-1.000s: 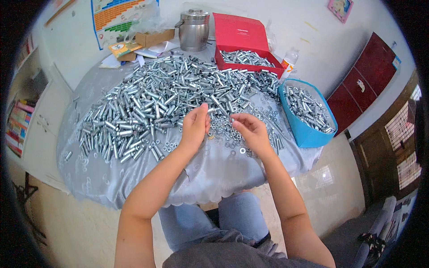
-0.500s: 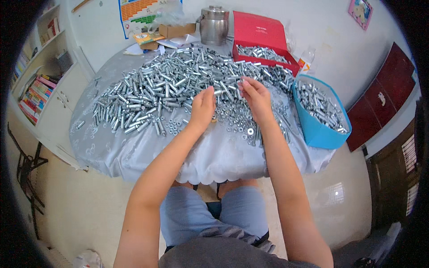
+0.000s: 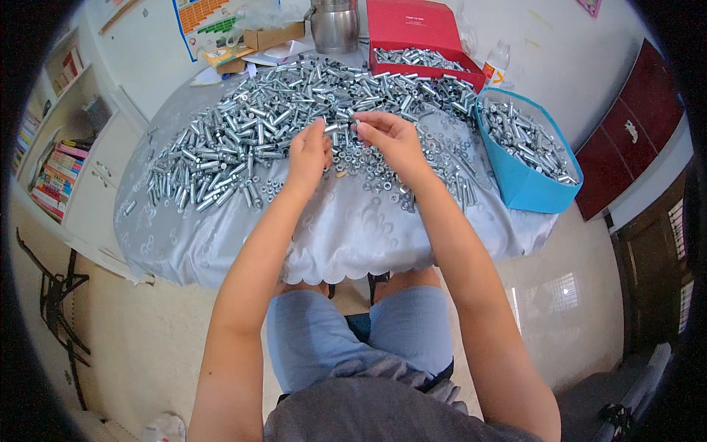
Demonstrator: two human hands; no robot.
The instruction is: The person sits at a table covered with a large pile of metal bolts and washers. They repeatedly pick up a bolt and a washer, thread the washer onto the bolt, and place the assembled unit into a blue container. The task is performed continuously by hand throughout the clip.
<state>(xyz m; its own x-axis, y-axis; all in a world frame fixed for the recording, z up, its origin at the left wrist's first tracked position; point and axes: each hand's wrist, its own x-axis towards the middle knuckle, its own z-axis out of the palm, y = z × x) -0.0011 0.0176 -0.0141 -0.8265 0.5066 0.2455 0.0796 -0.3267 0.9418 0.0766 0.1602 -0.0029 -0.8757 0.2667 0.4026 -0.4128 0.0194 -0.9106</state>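
A large heap of silvery metal expansion bolts [image 3: 250,132] spreads over the table, with loose nuts and washers [image 3: 368,163] at its near side. Over the heap's near edge my left hand [image 3: 308,156] is closed, pinching what looks like an expansion bolt [image 3: 333,128] that points right. My right hand [image 3: 398,144] faces it, thumb and forefinger pinched close to the bolt's far end. Whatever sits between those right fingertips is too small to make out.
A blue fabric bin [image 3: 534,193] full of bolts stands at the table's right. Behind the heap are an open red box [image 3: 409,26] holding bolts, a metal canister [image 3: 335,29], a plastic bottle [image 3: 497,60] and a cardboard box [image 3: 272,37]. Silvery cloth [image 3: 353,243] covers the table.
My right hand has come left and closer to my left hand, narrowing the gap between their fingertips. The view has shifted a little, with the table sitting higher in it.
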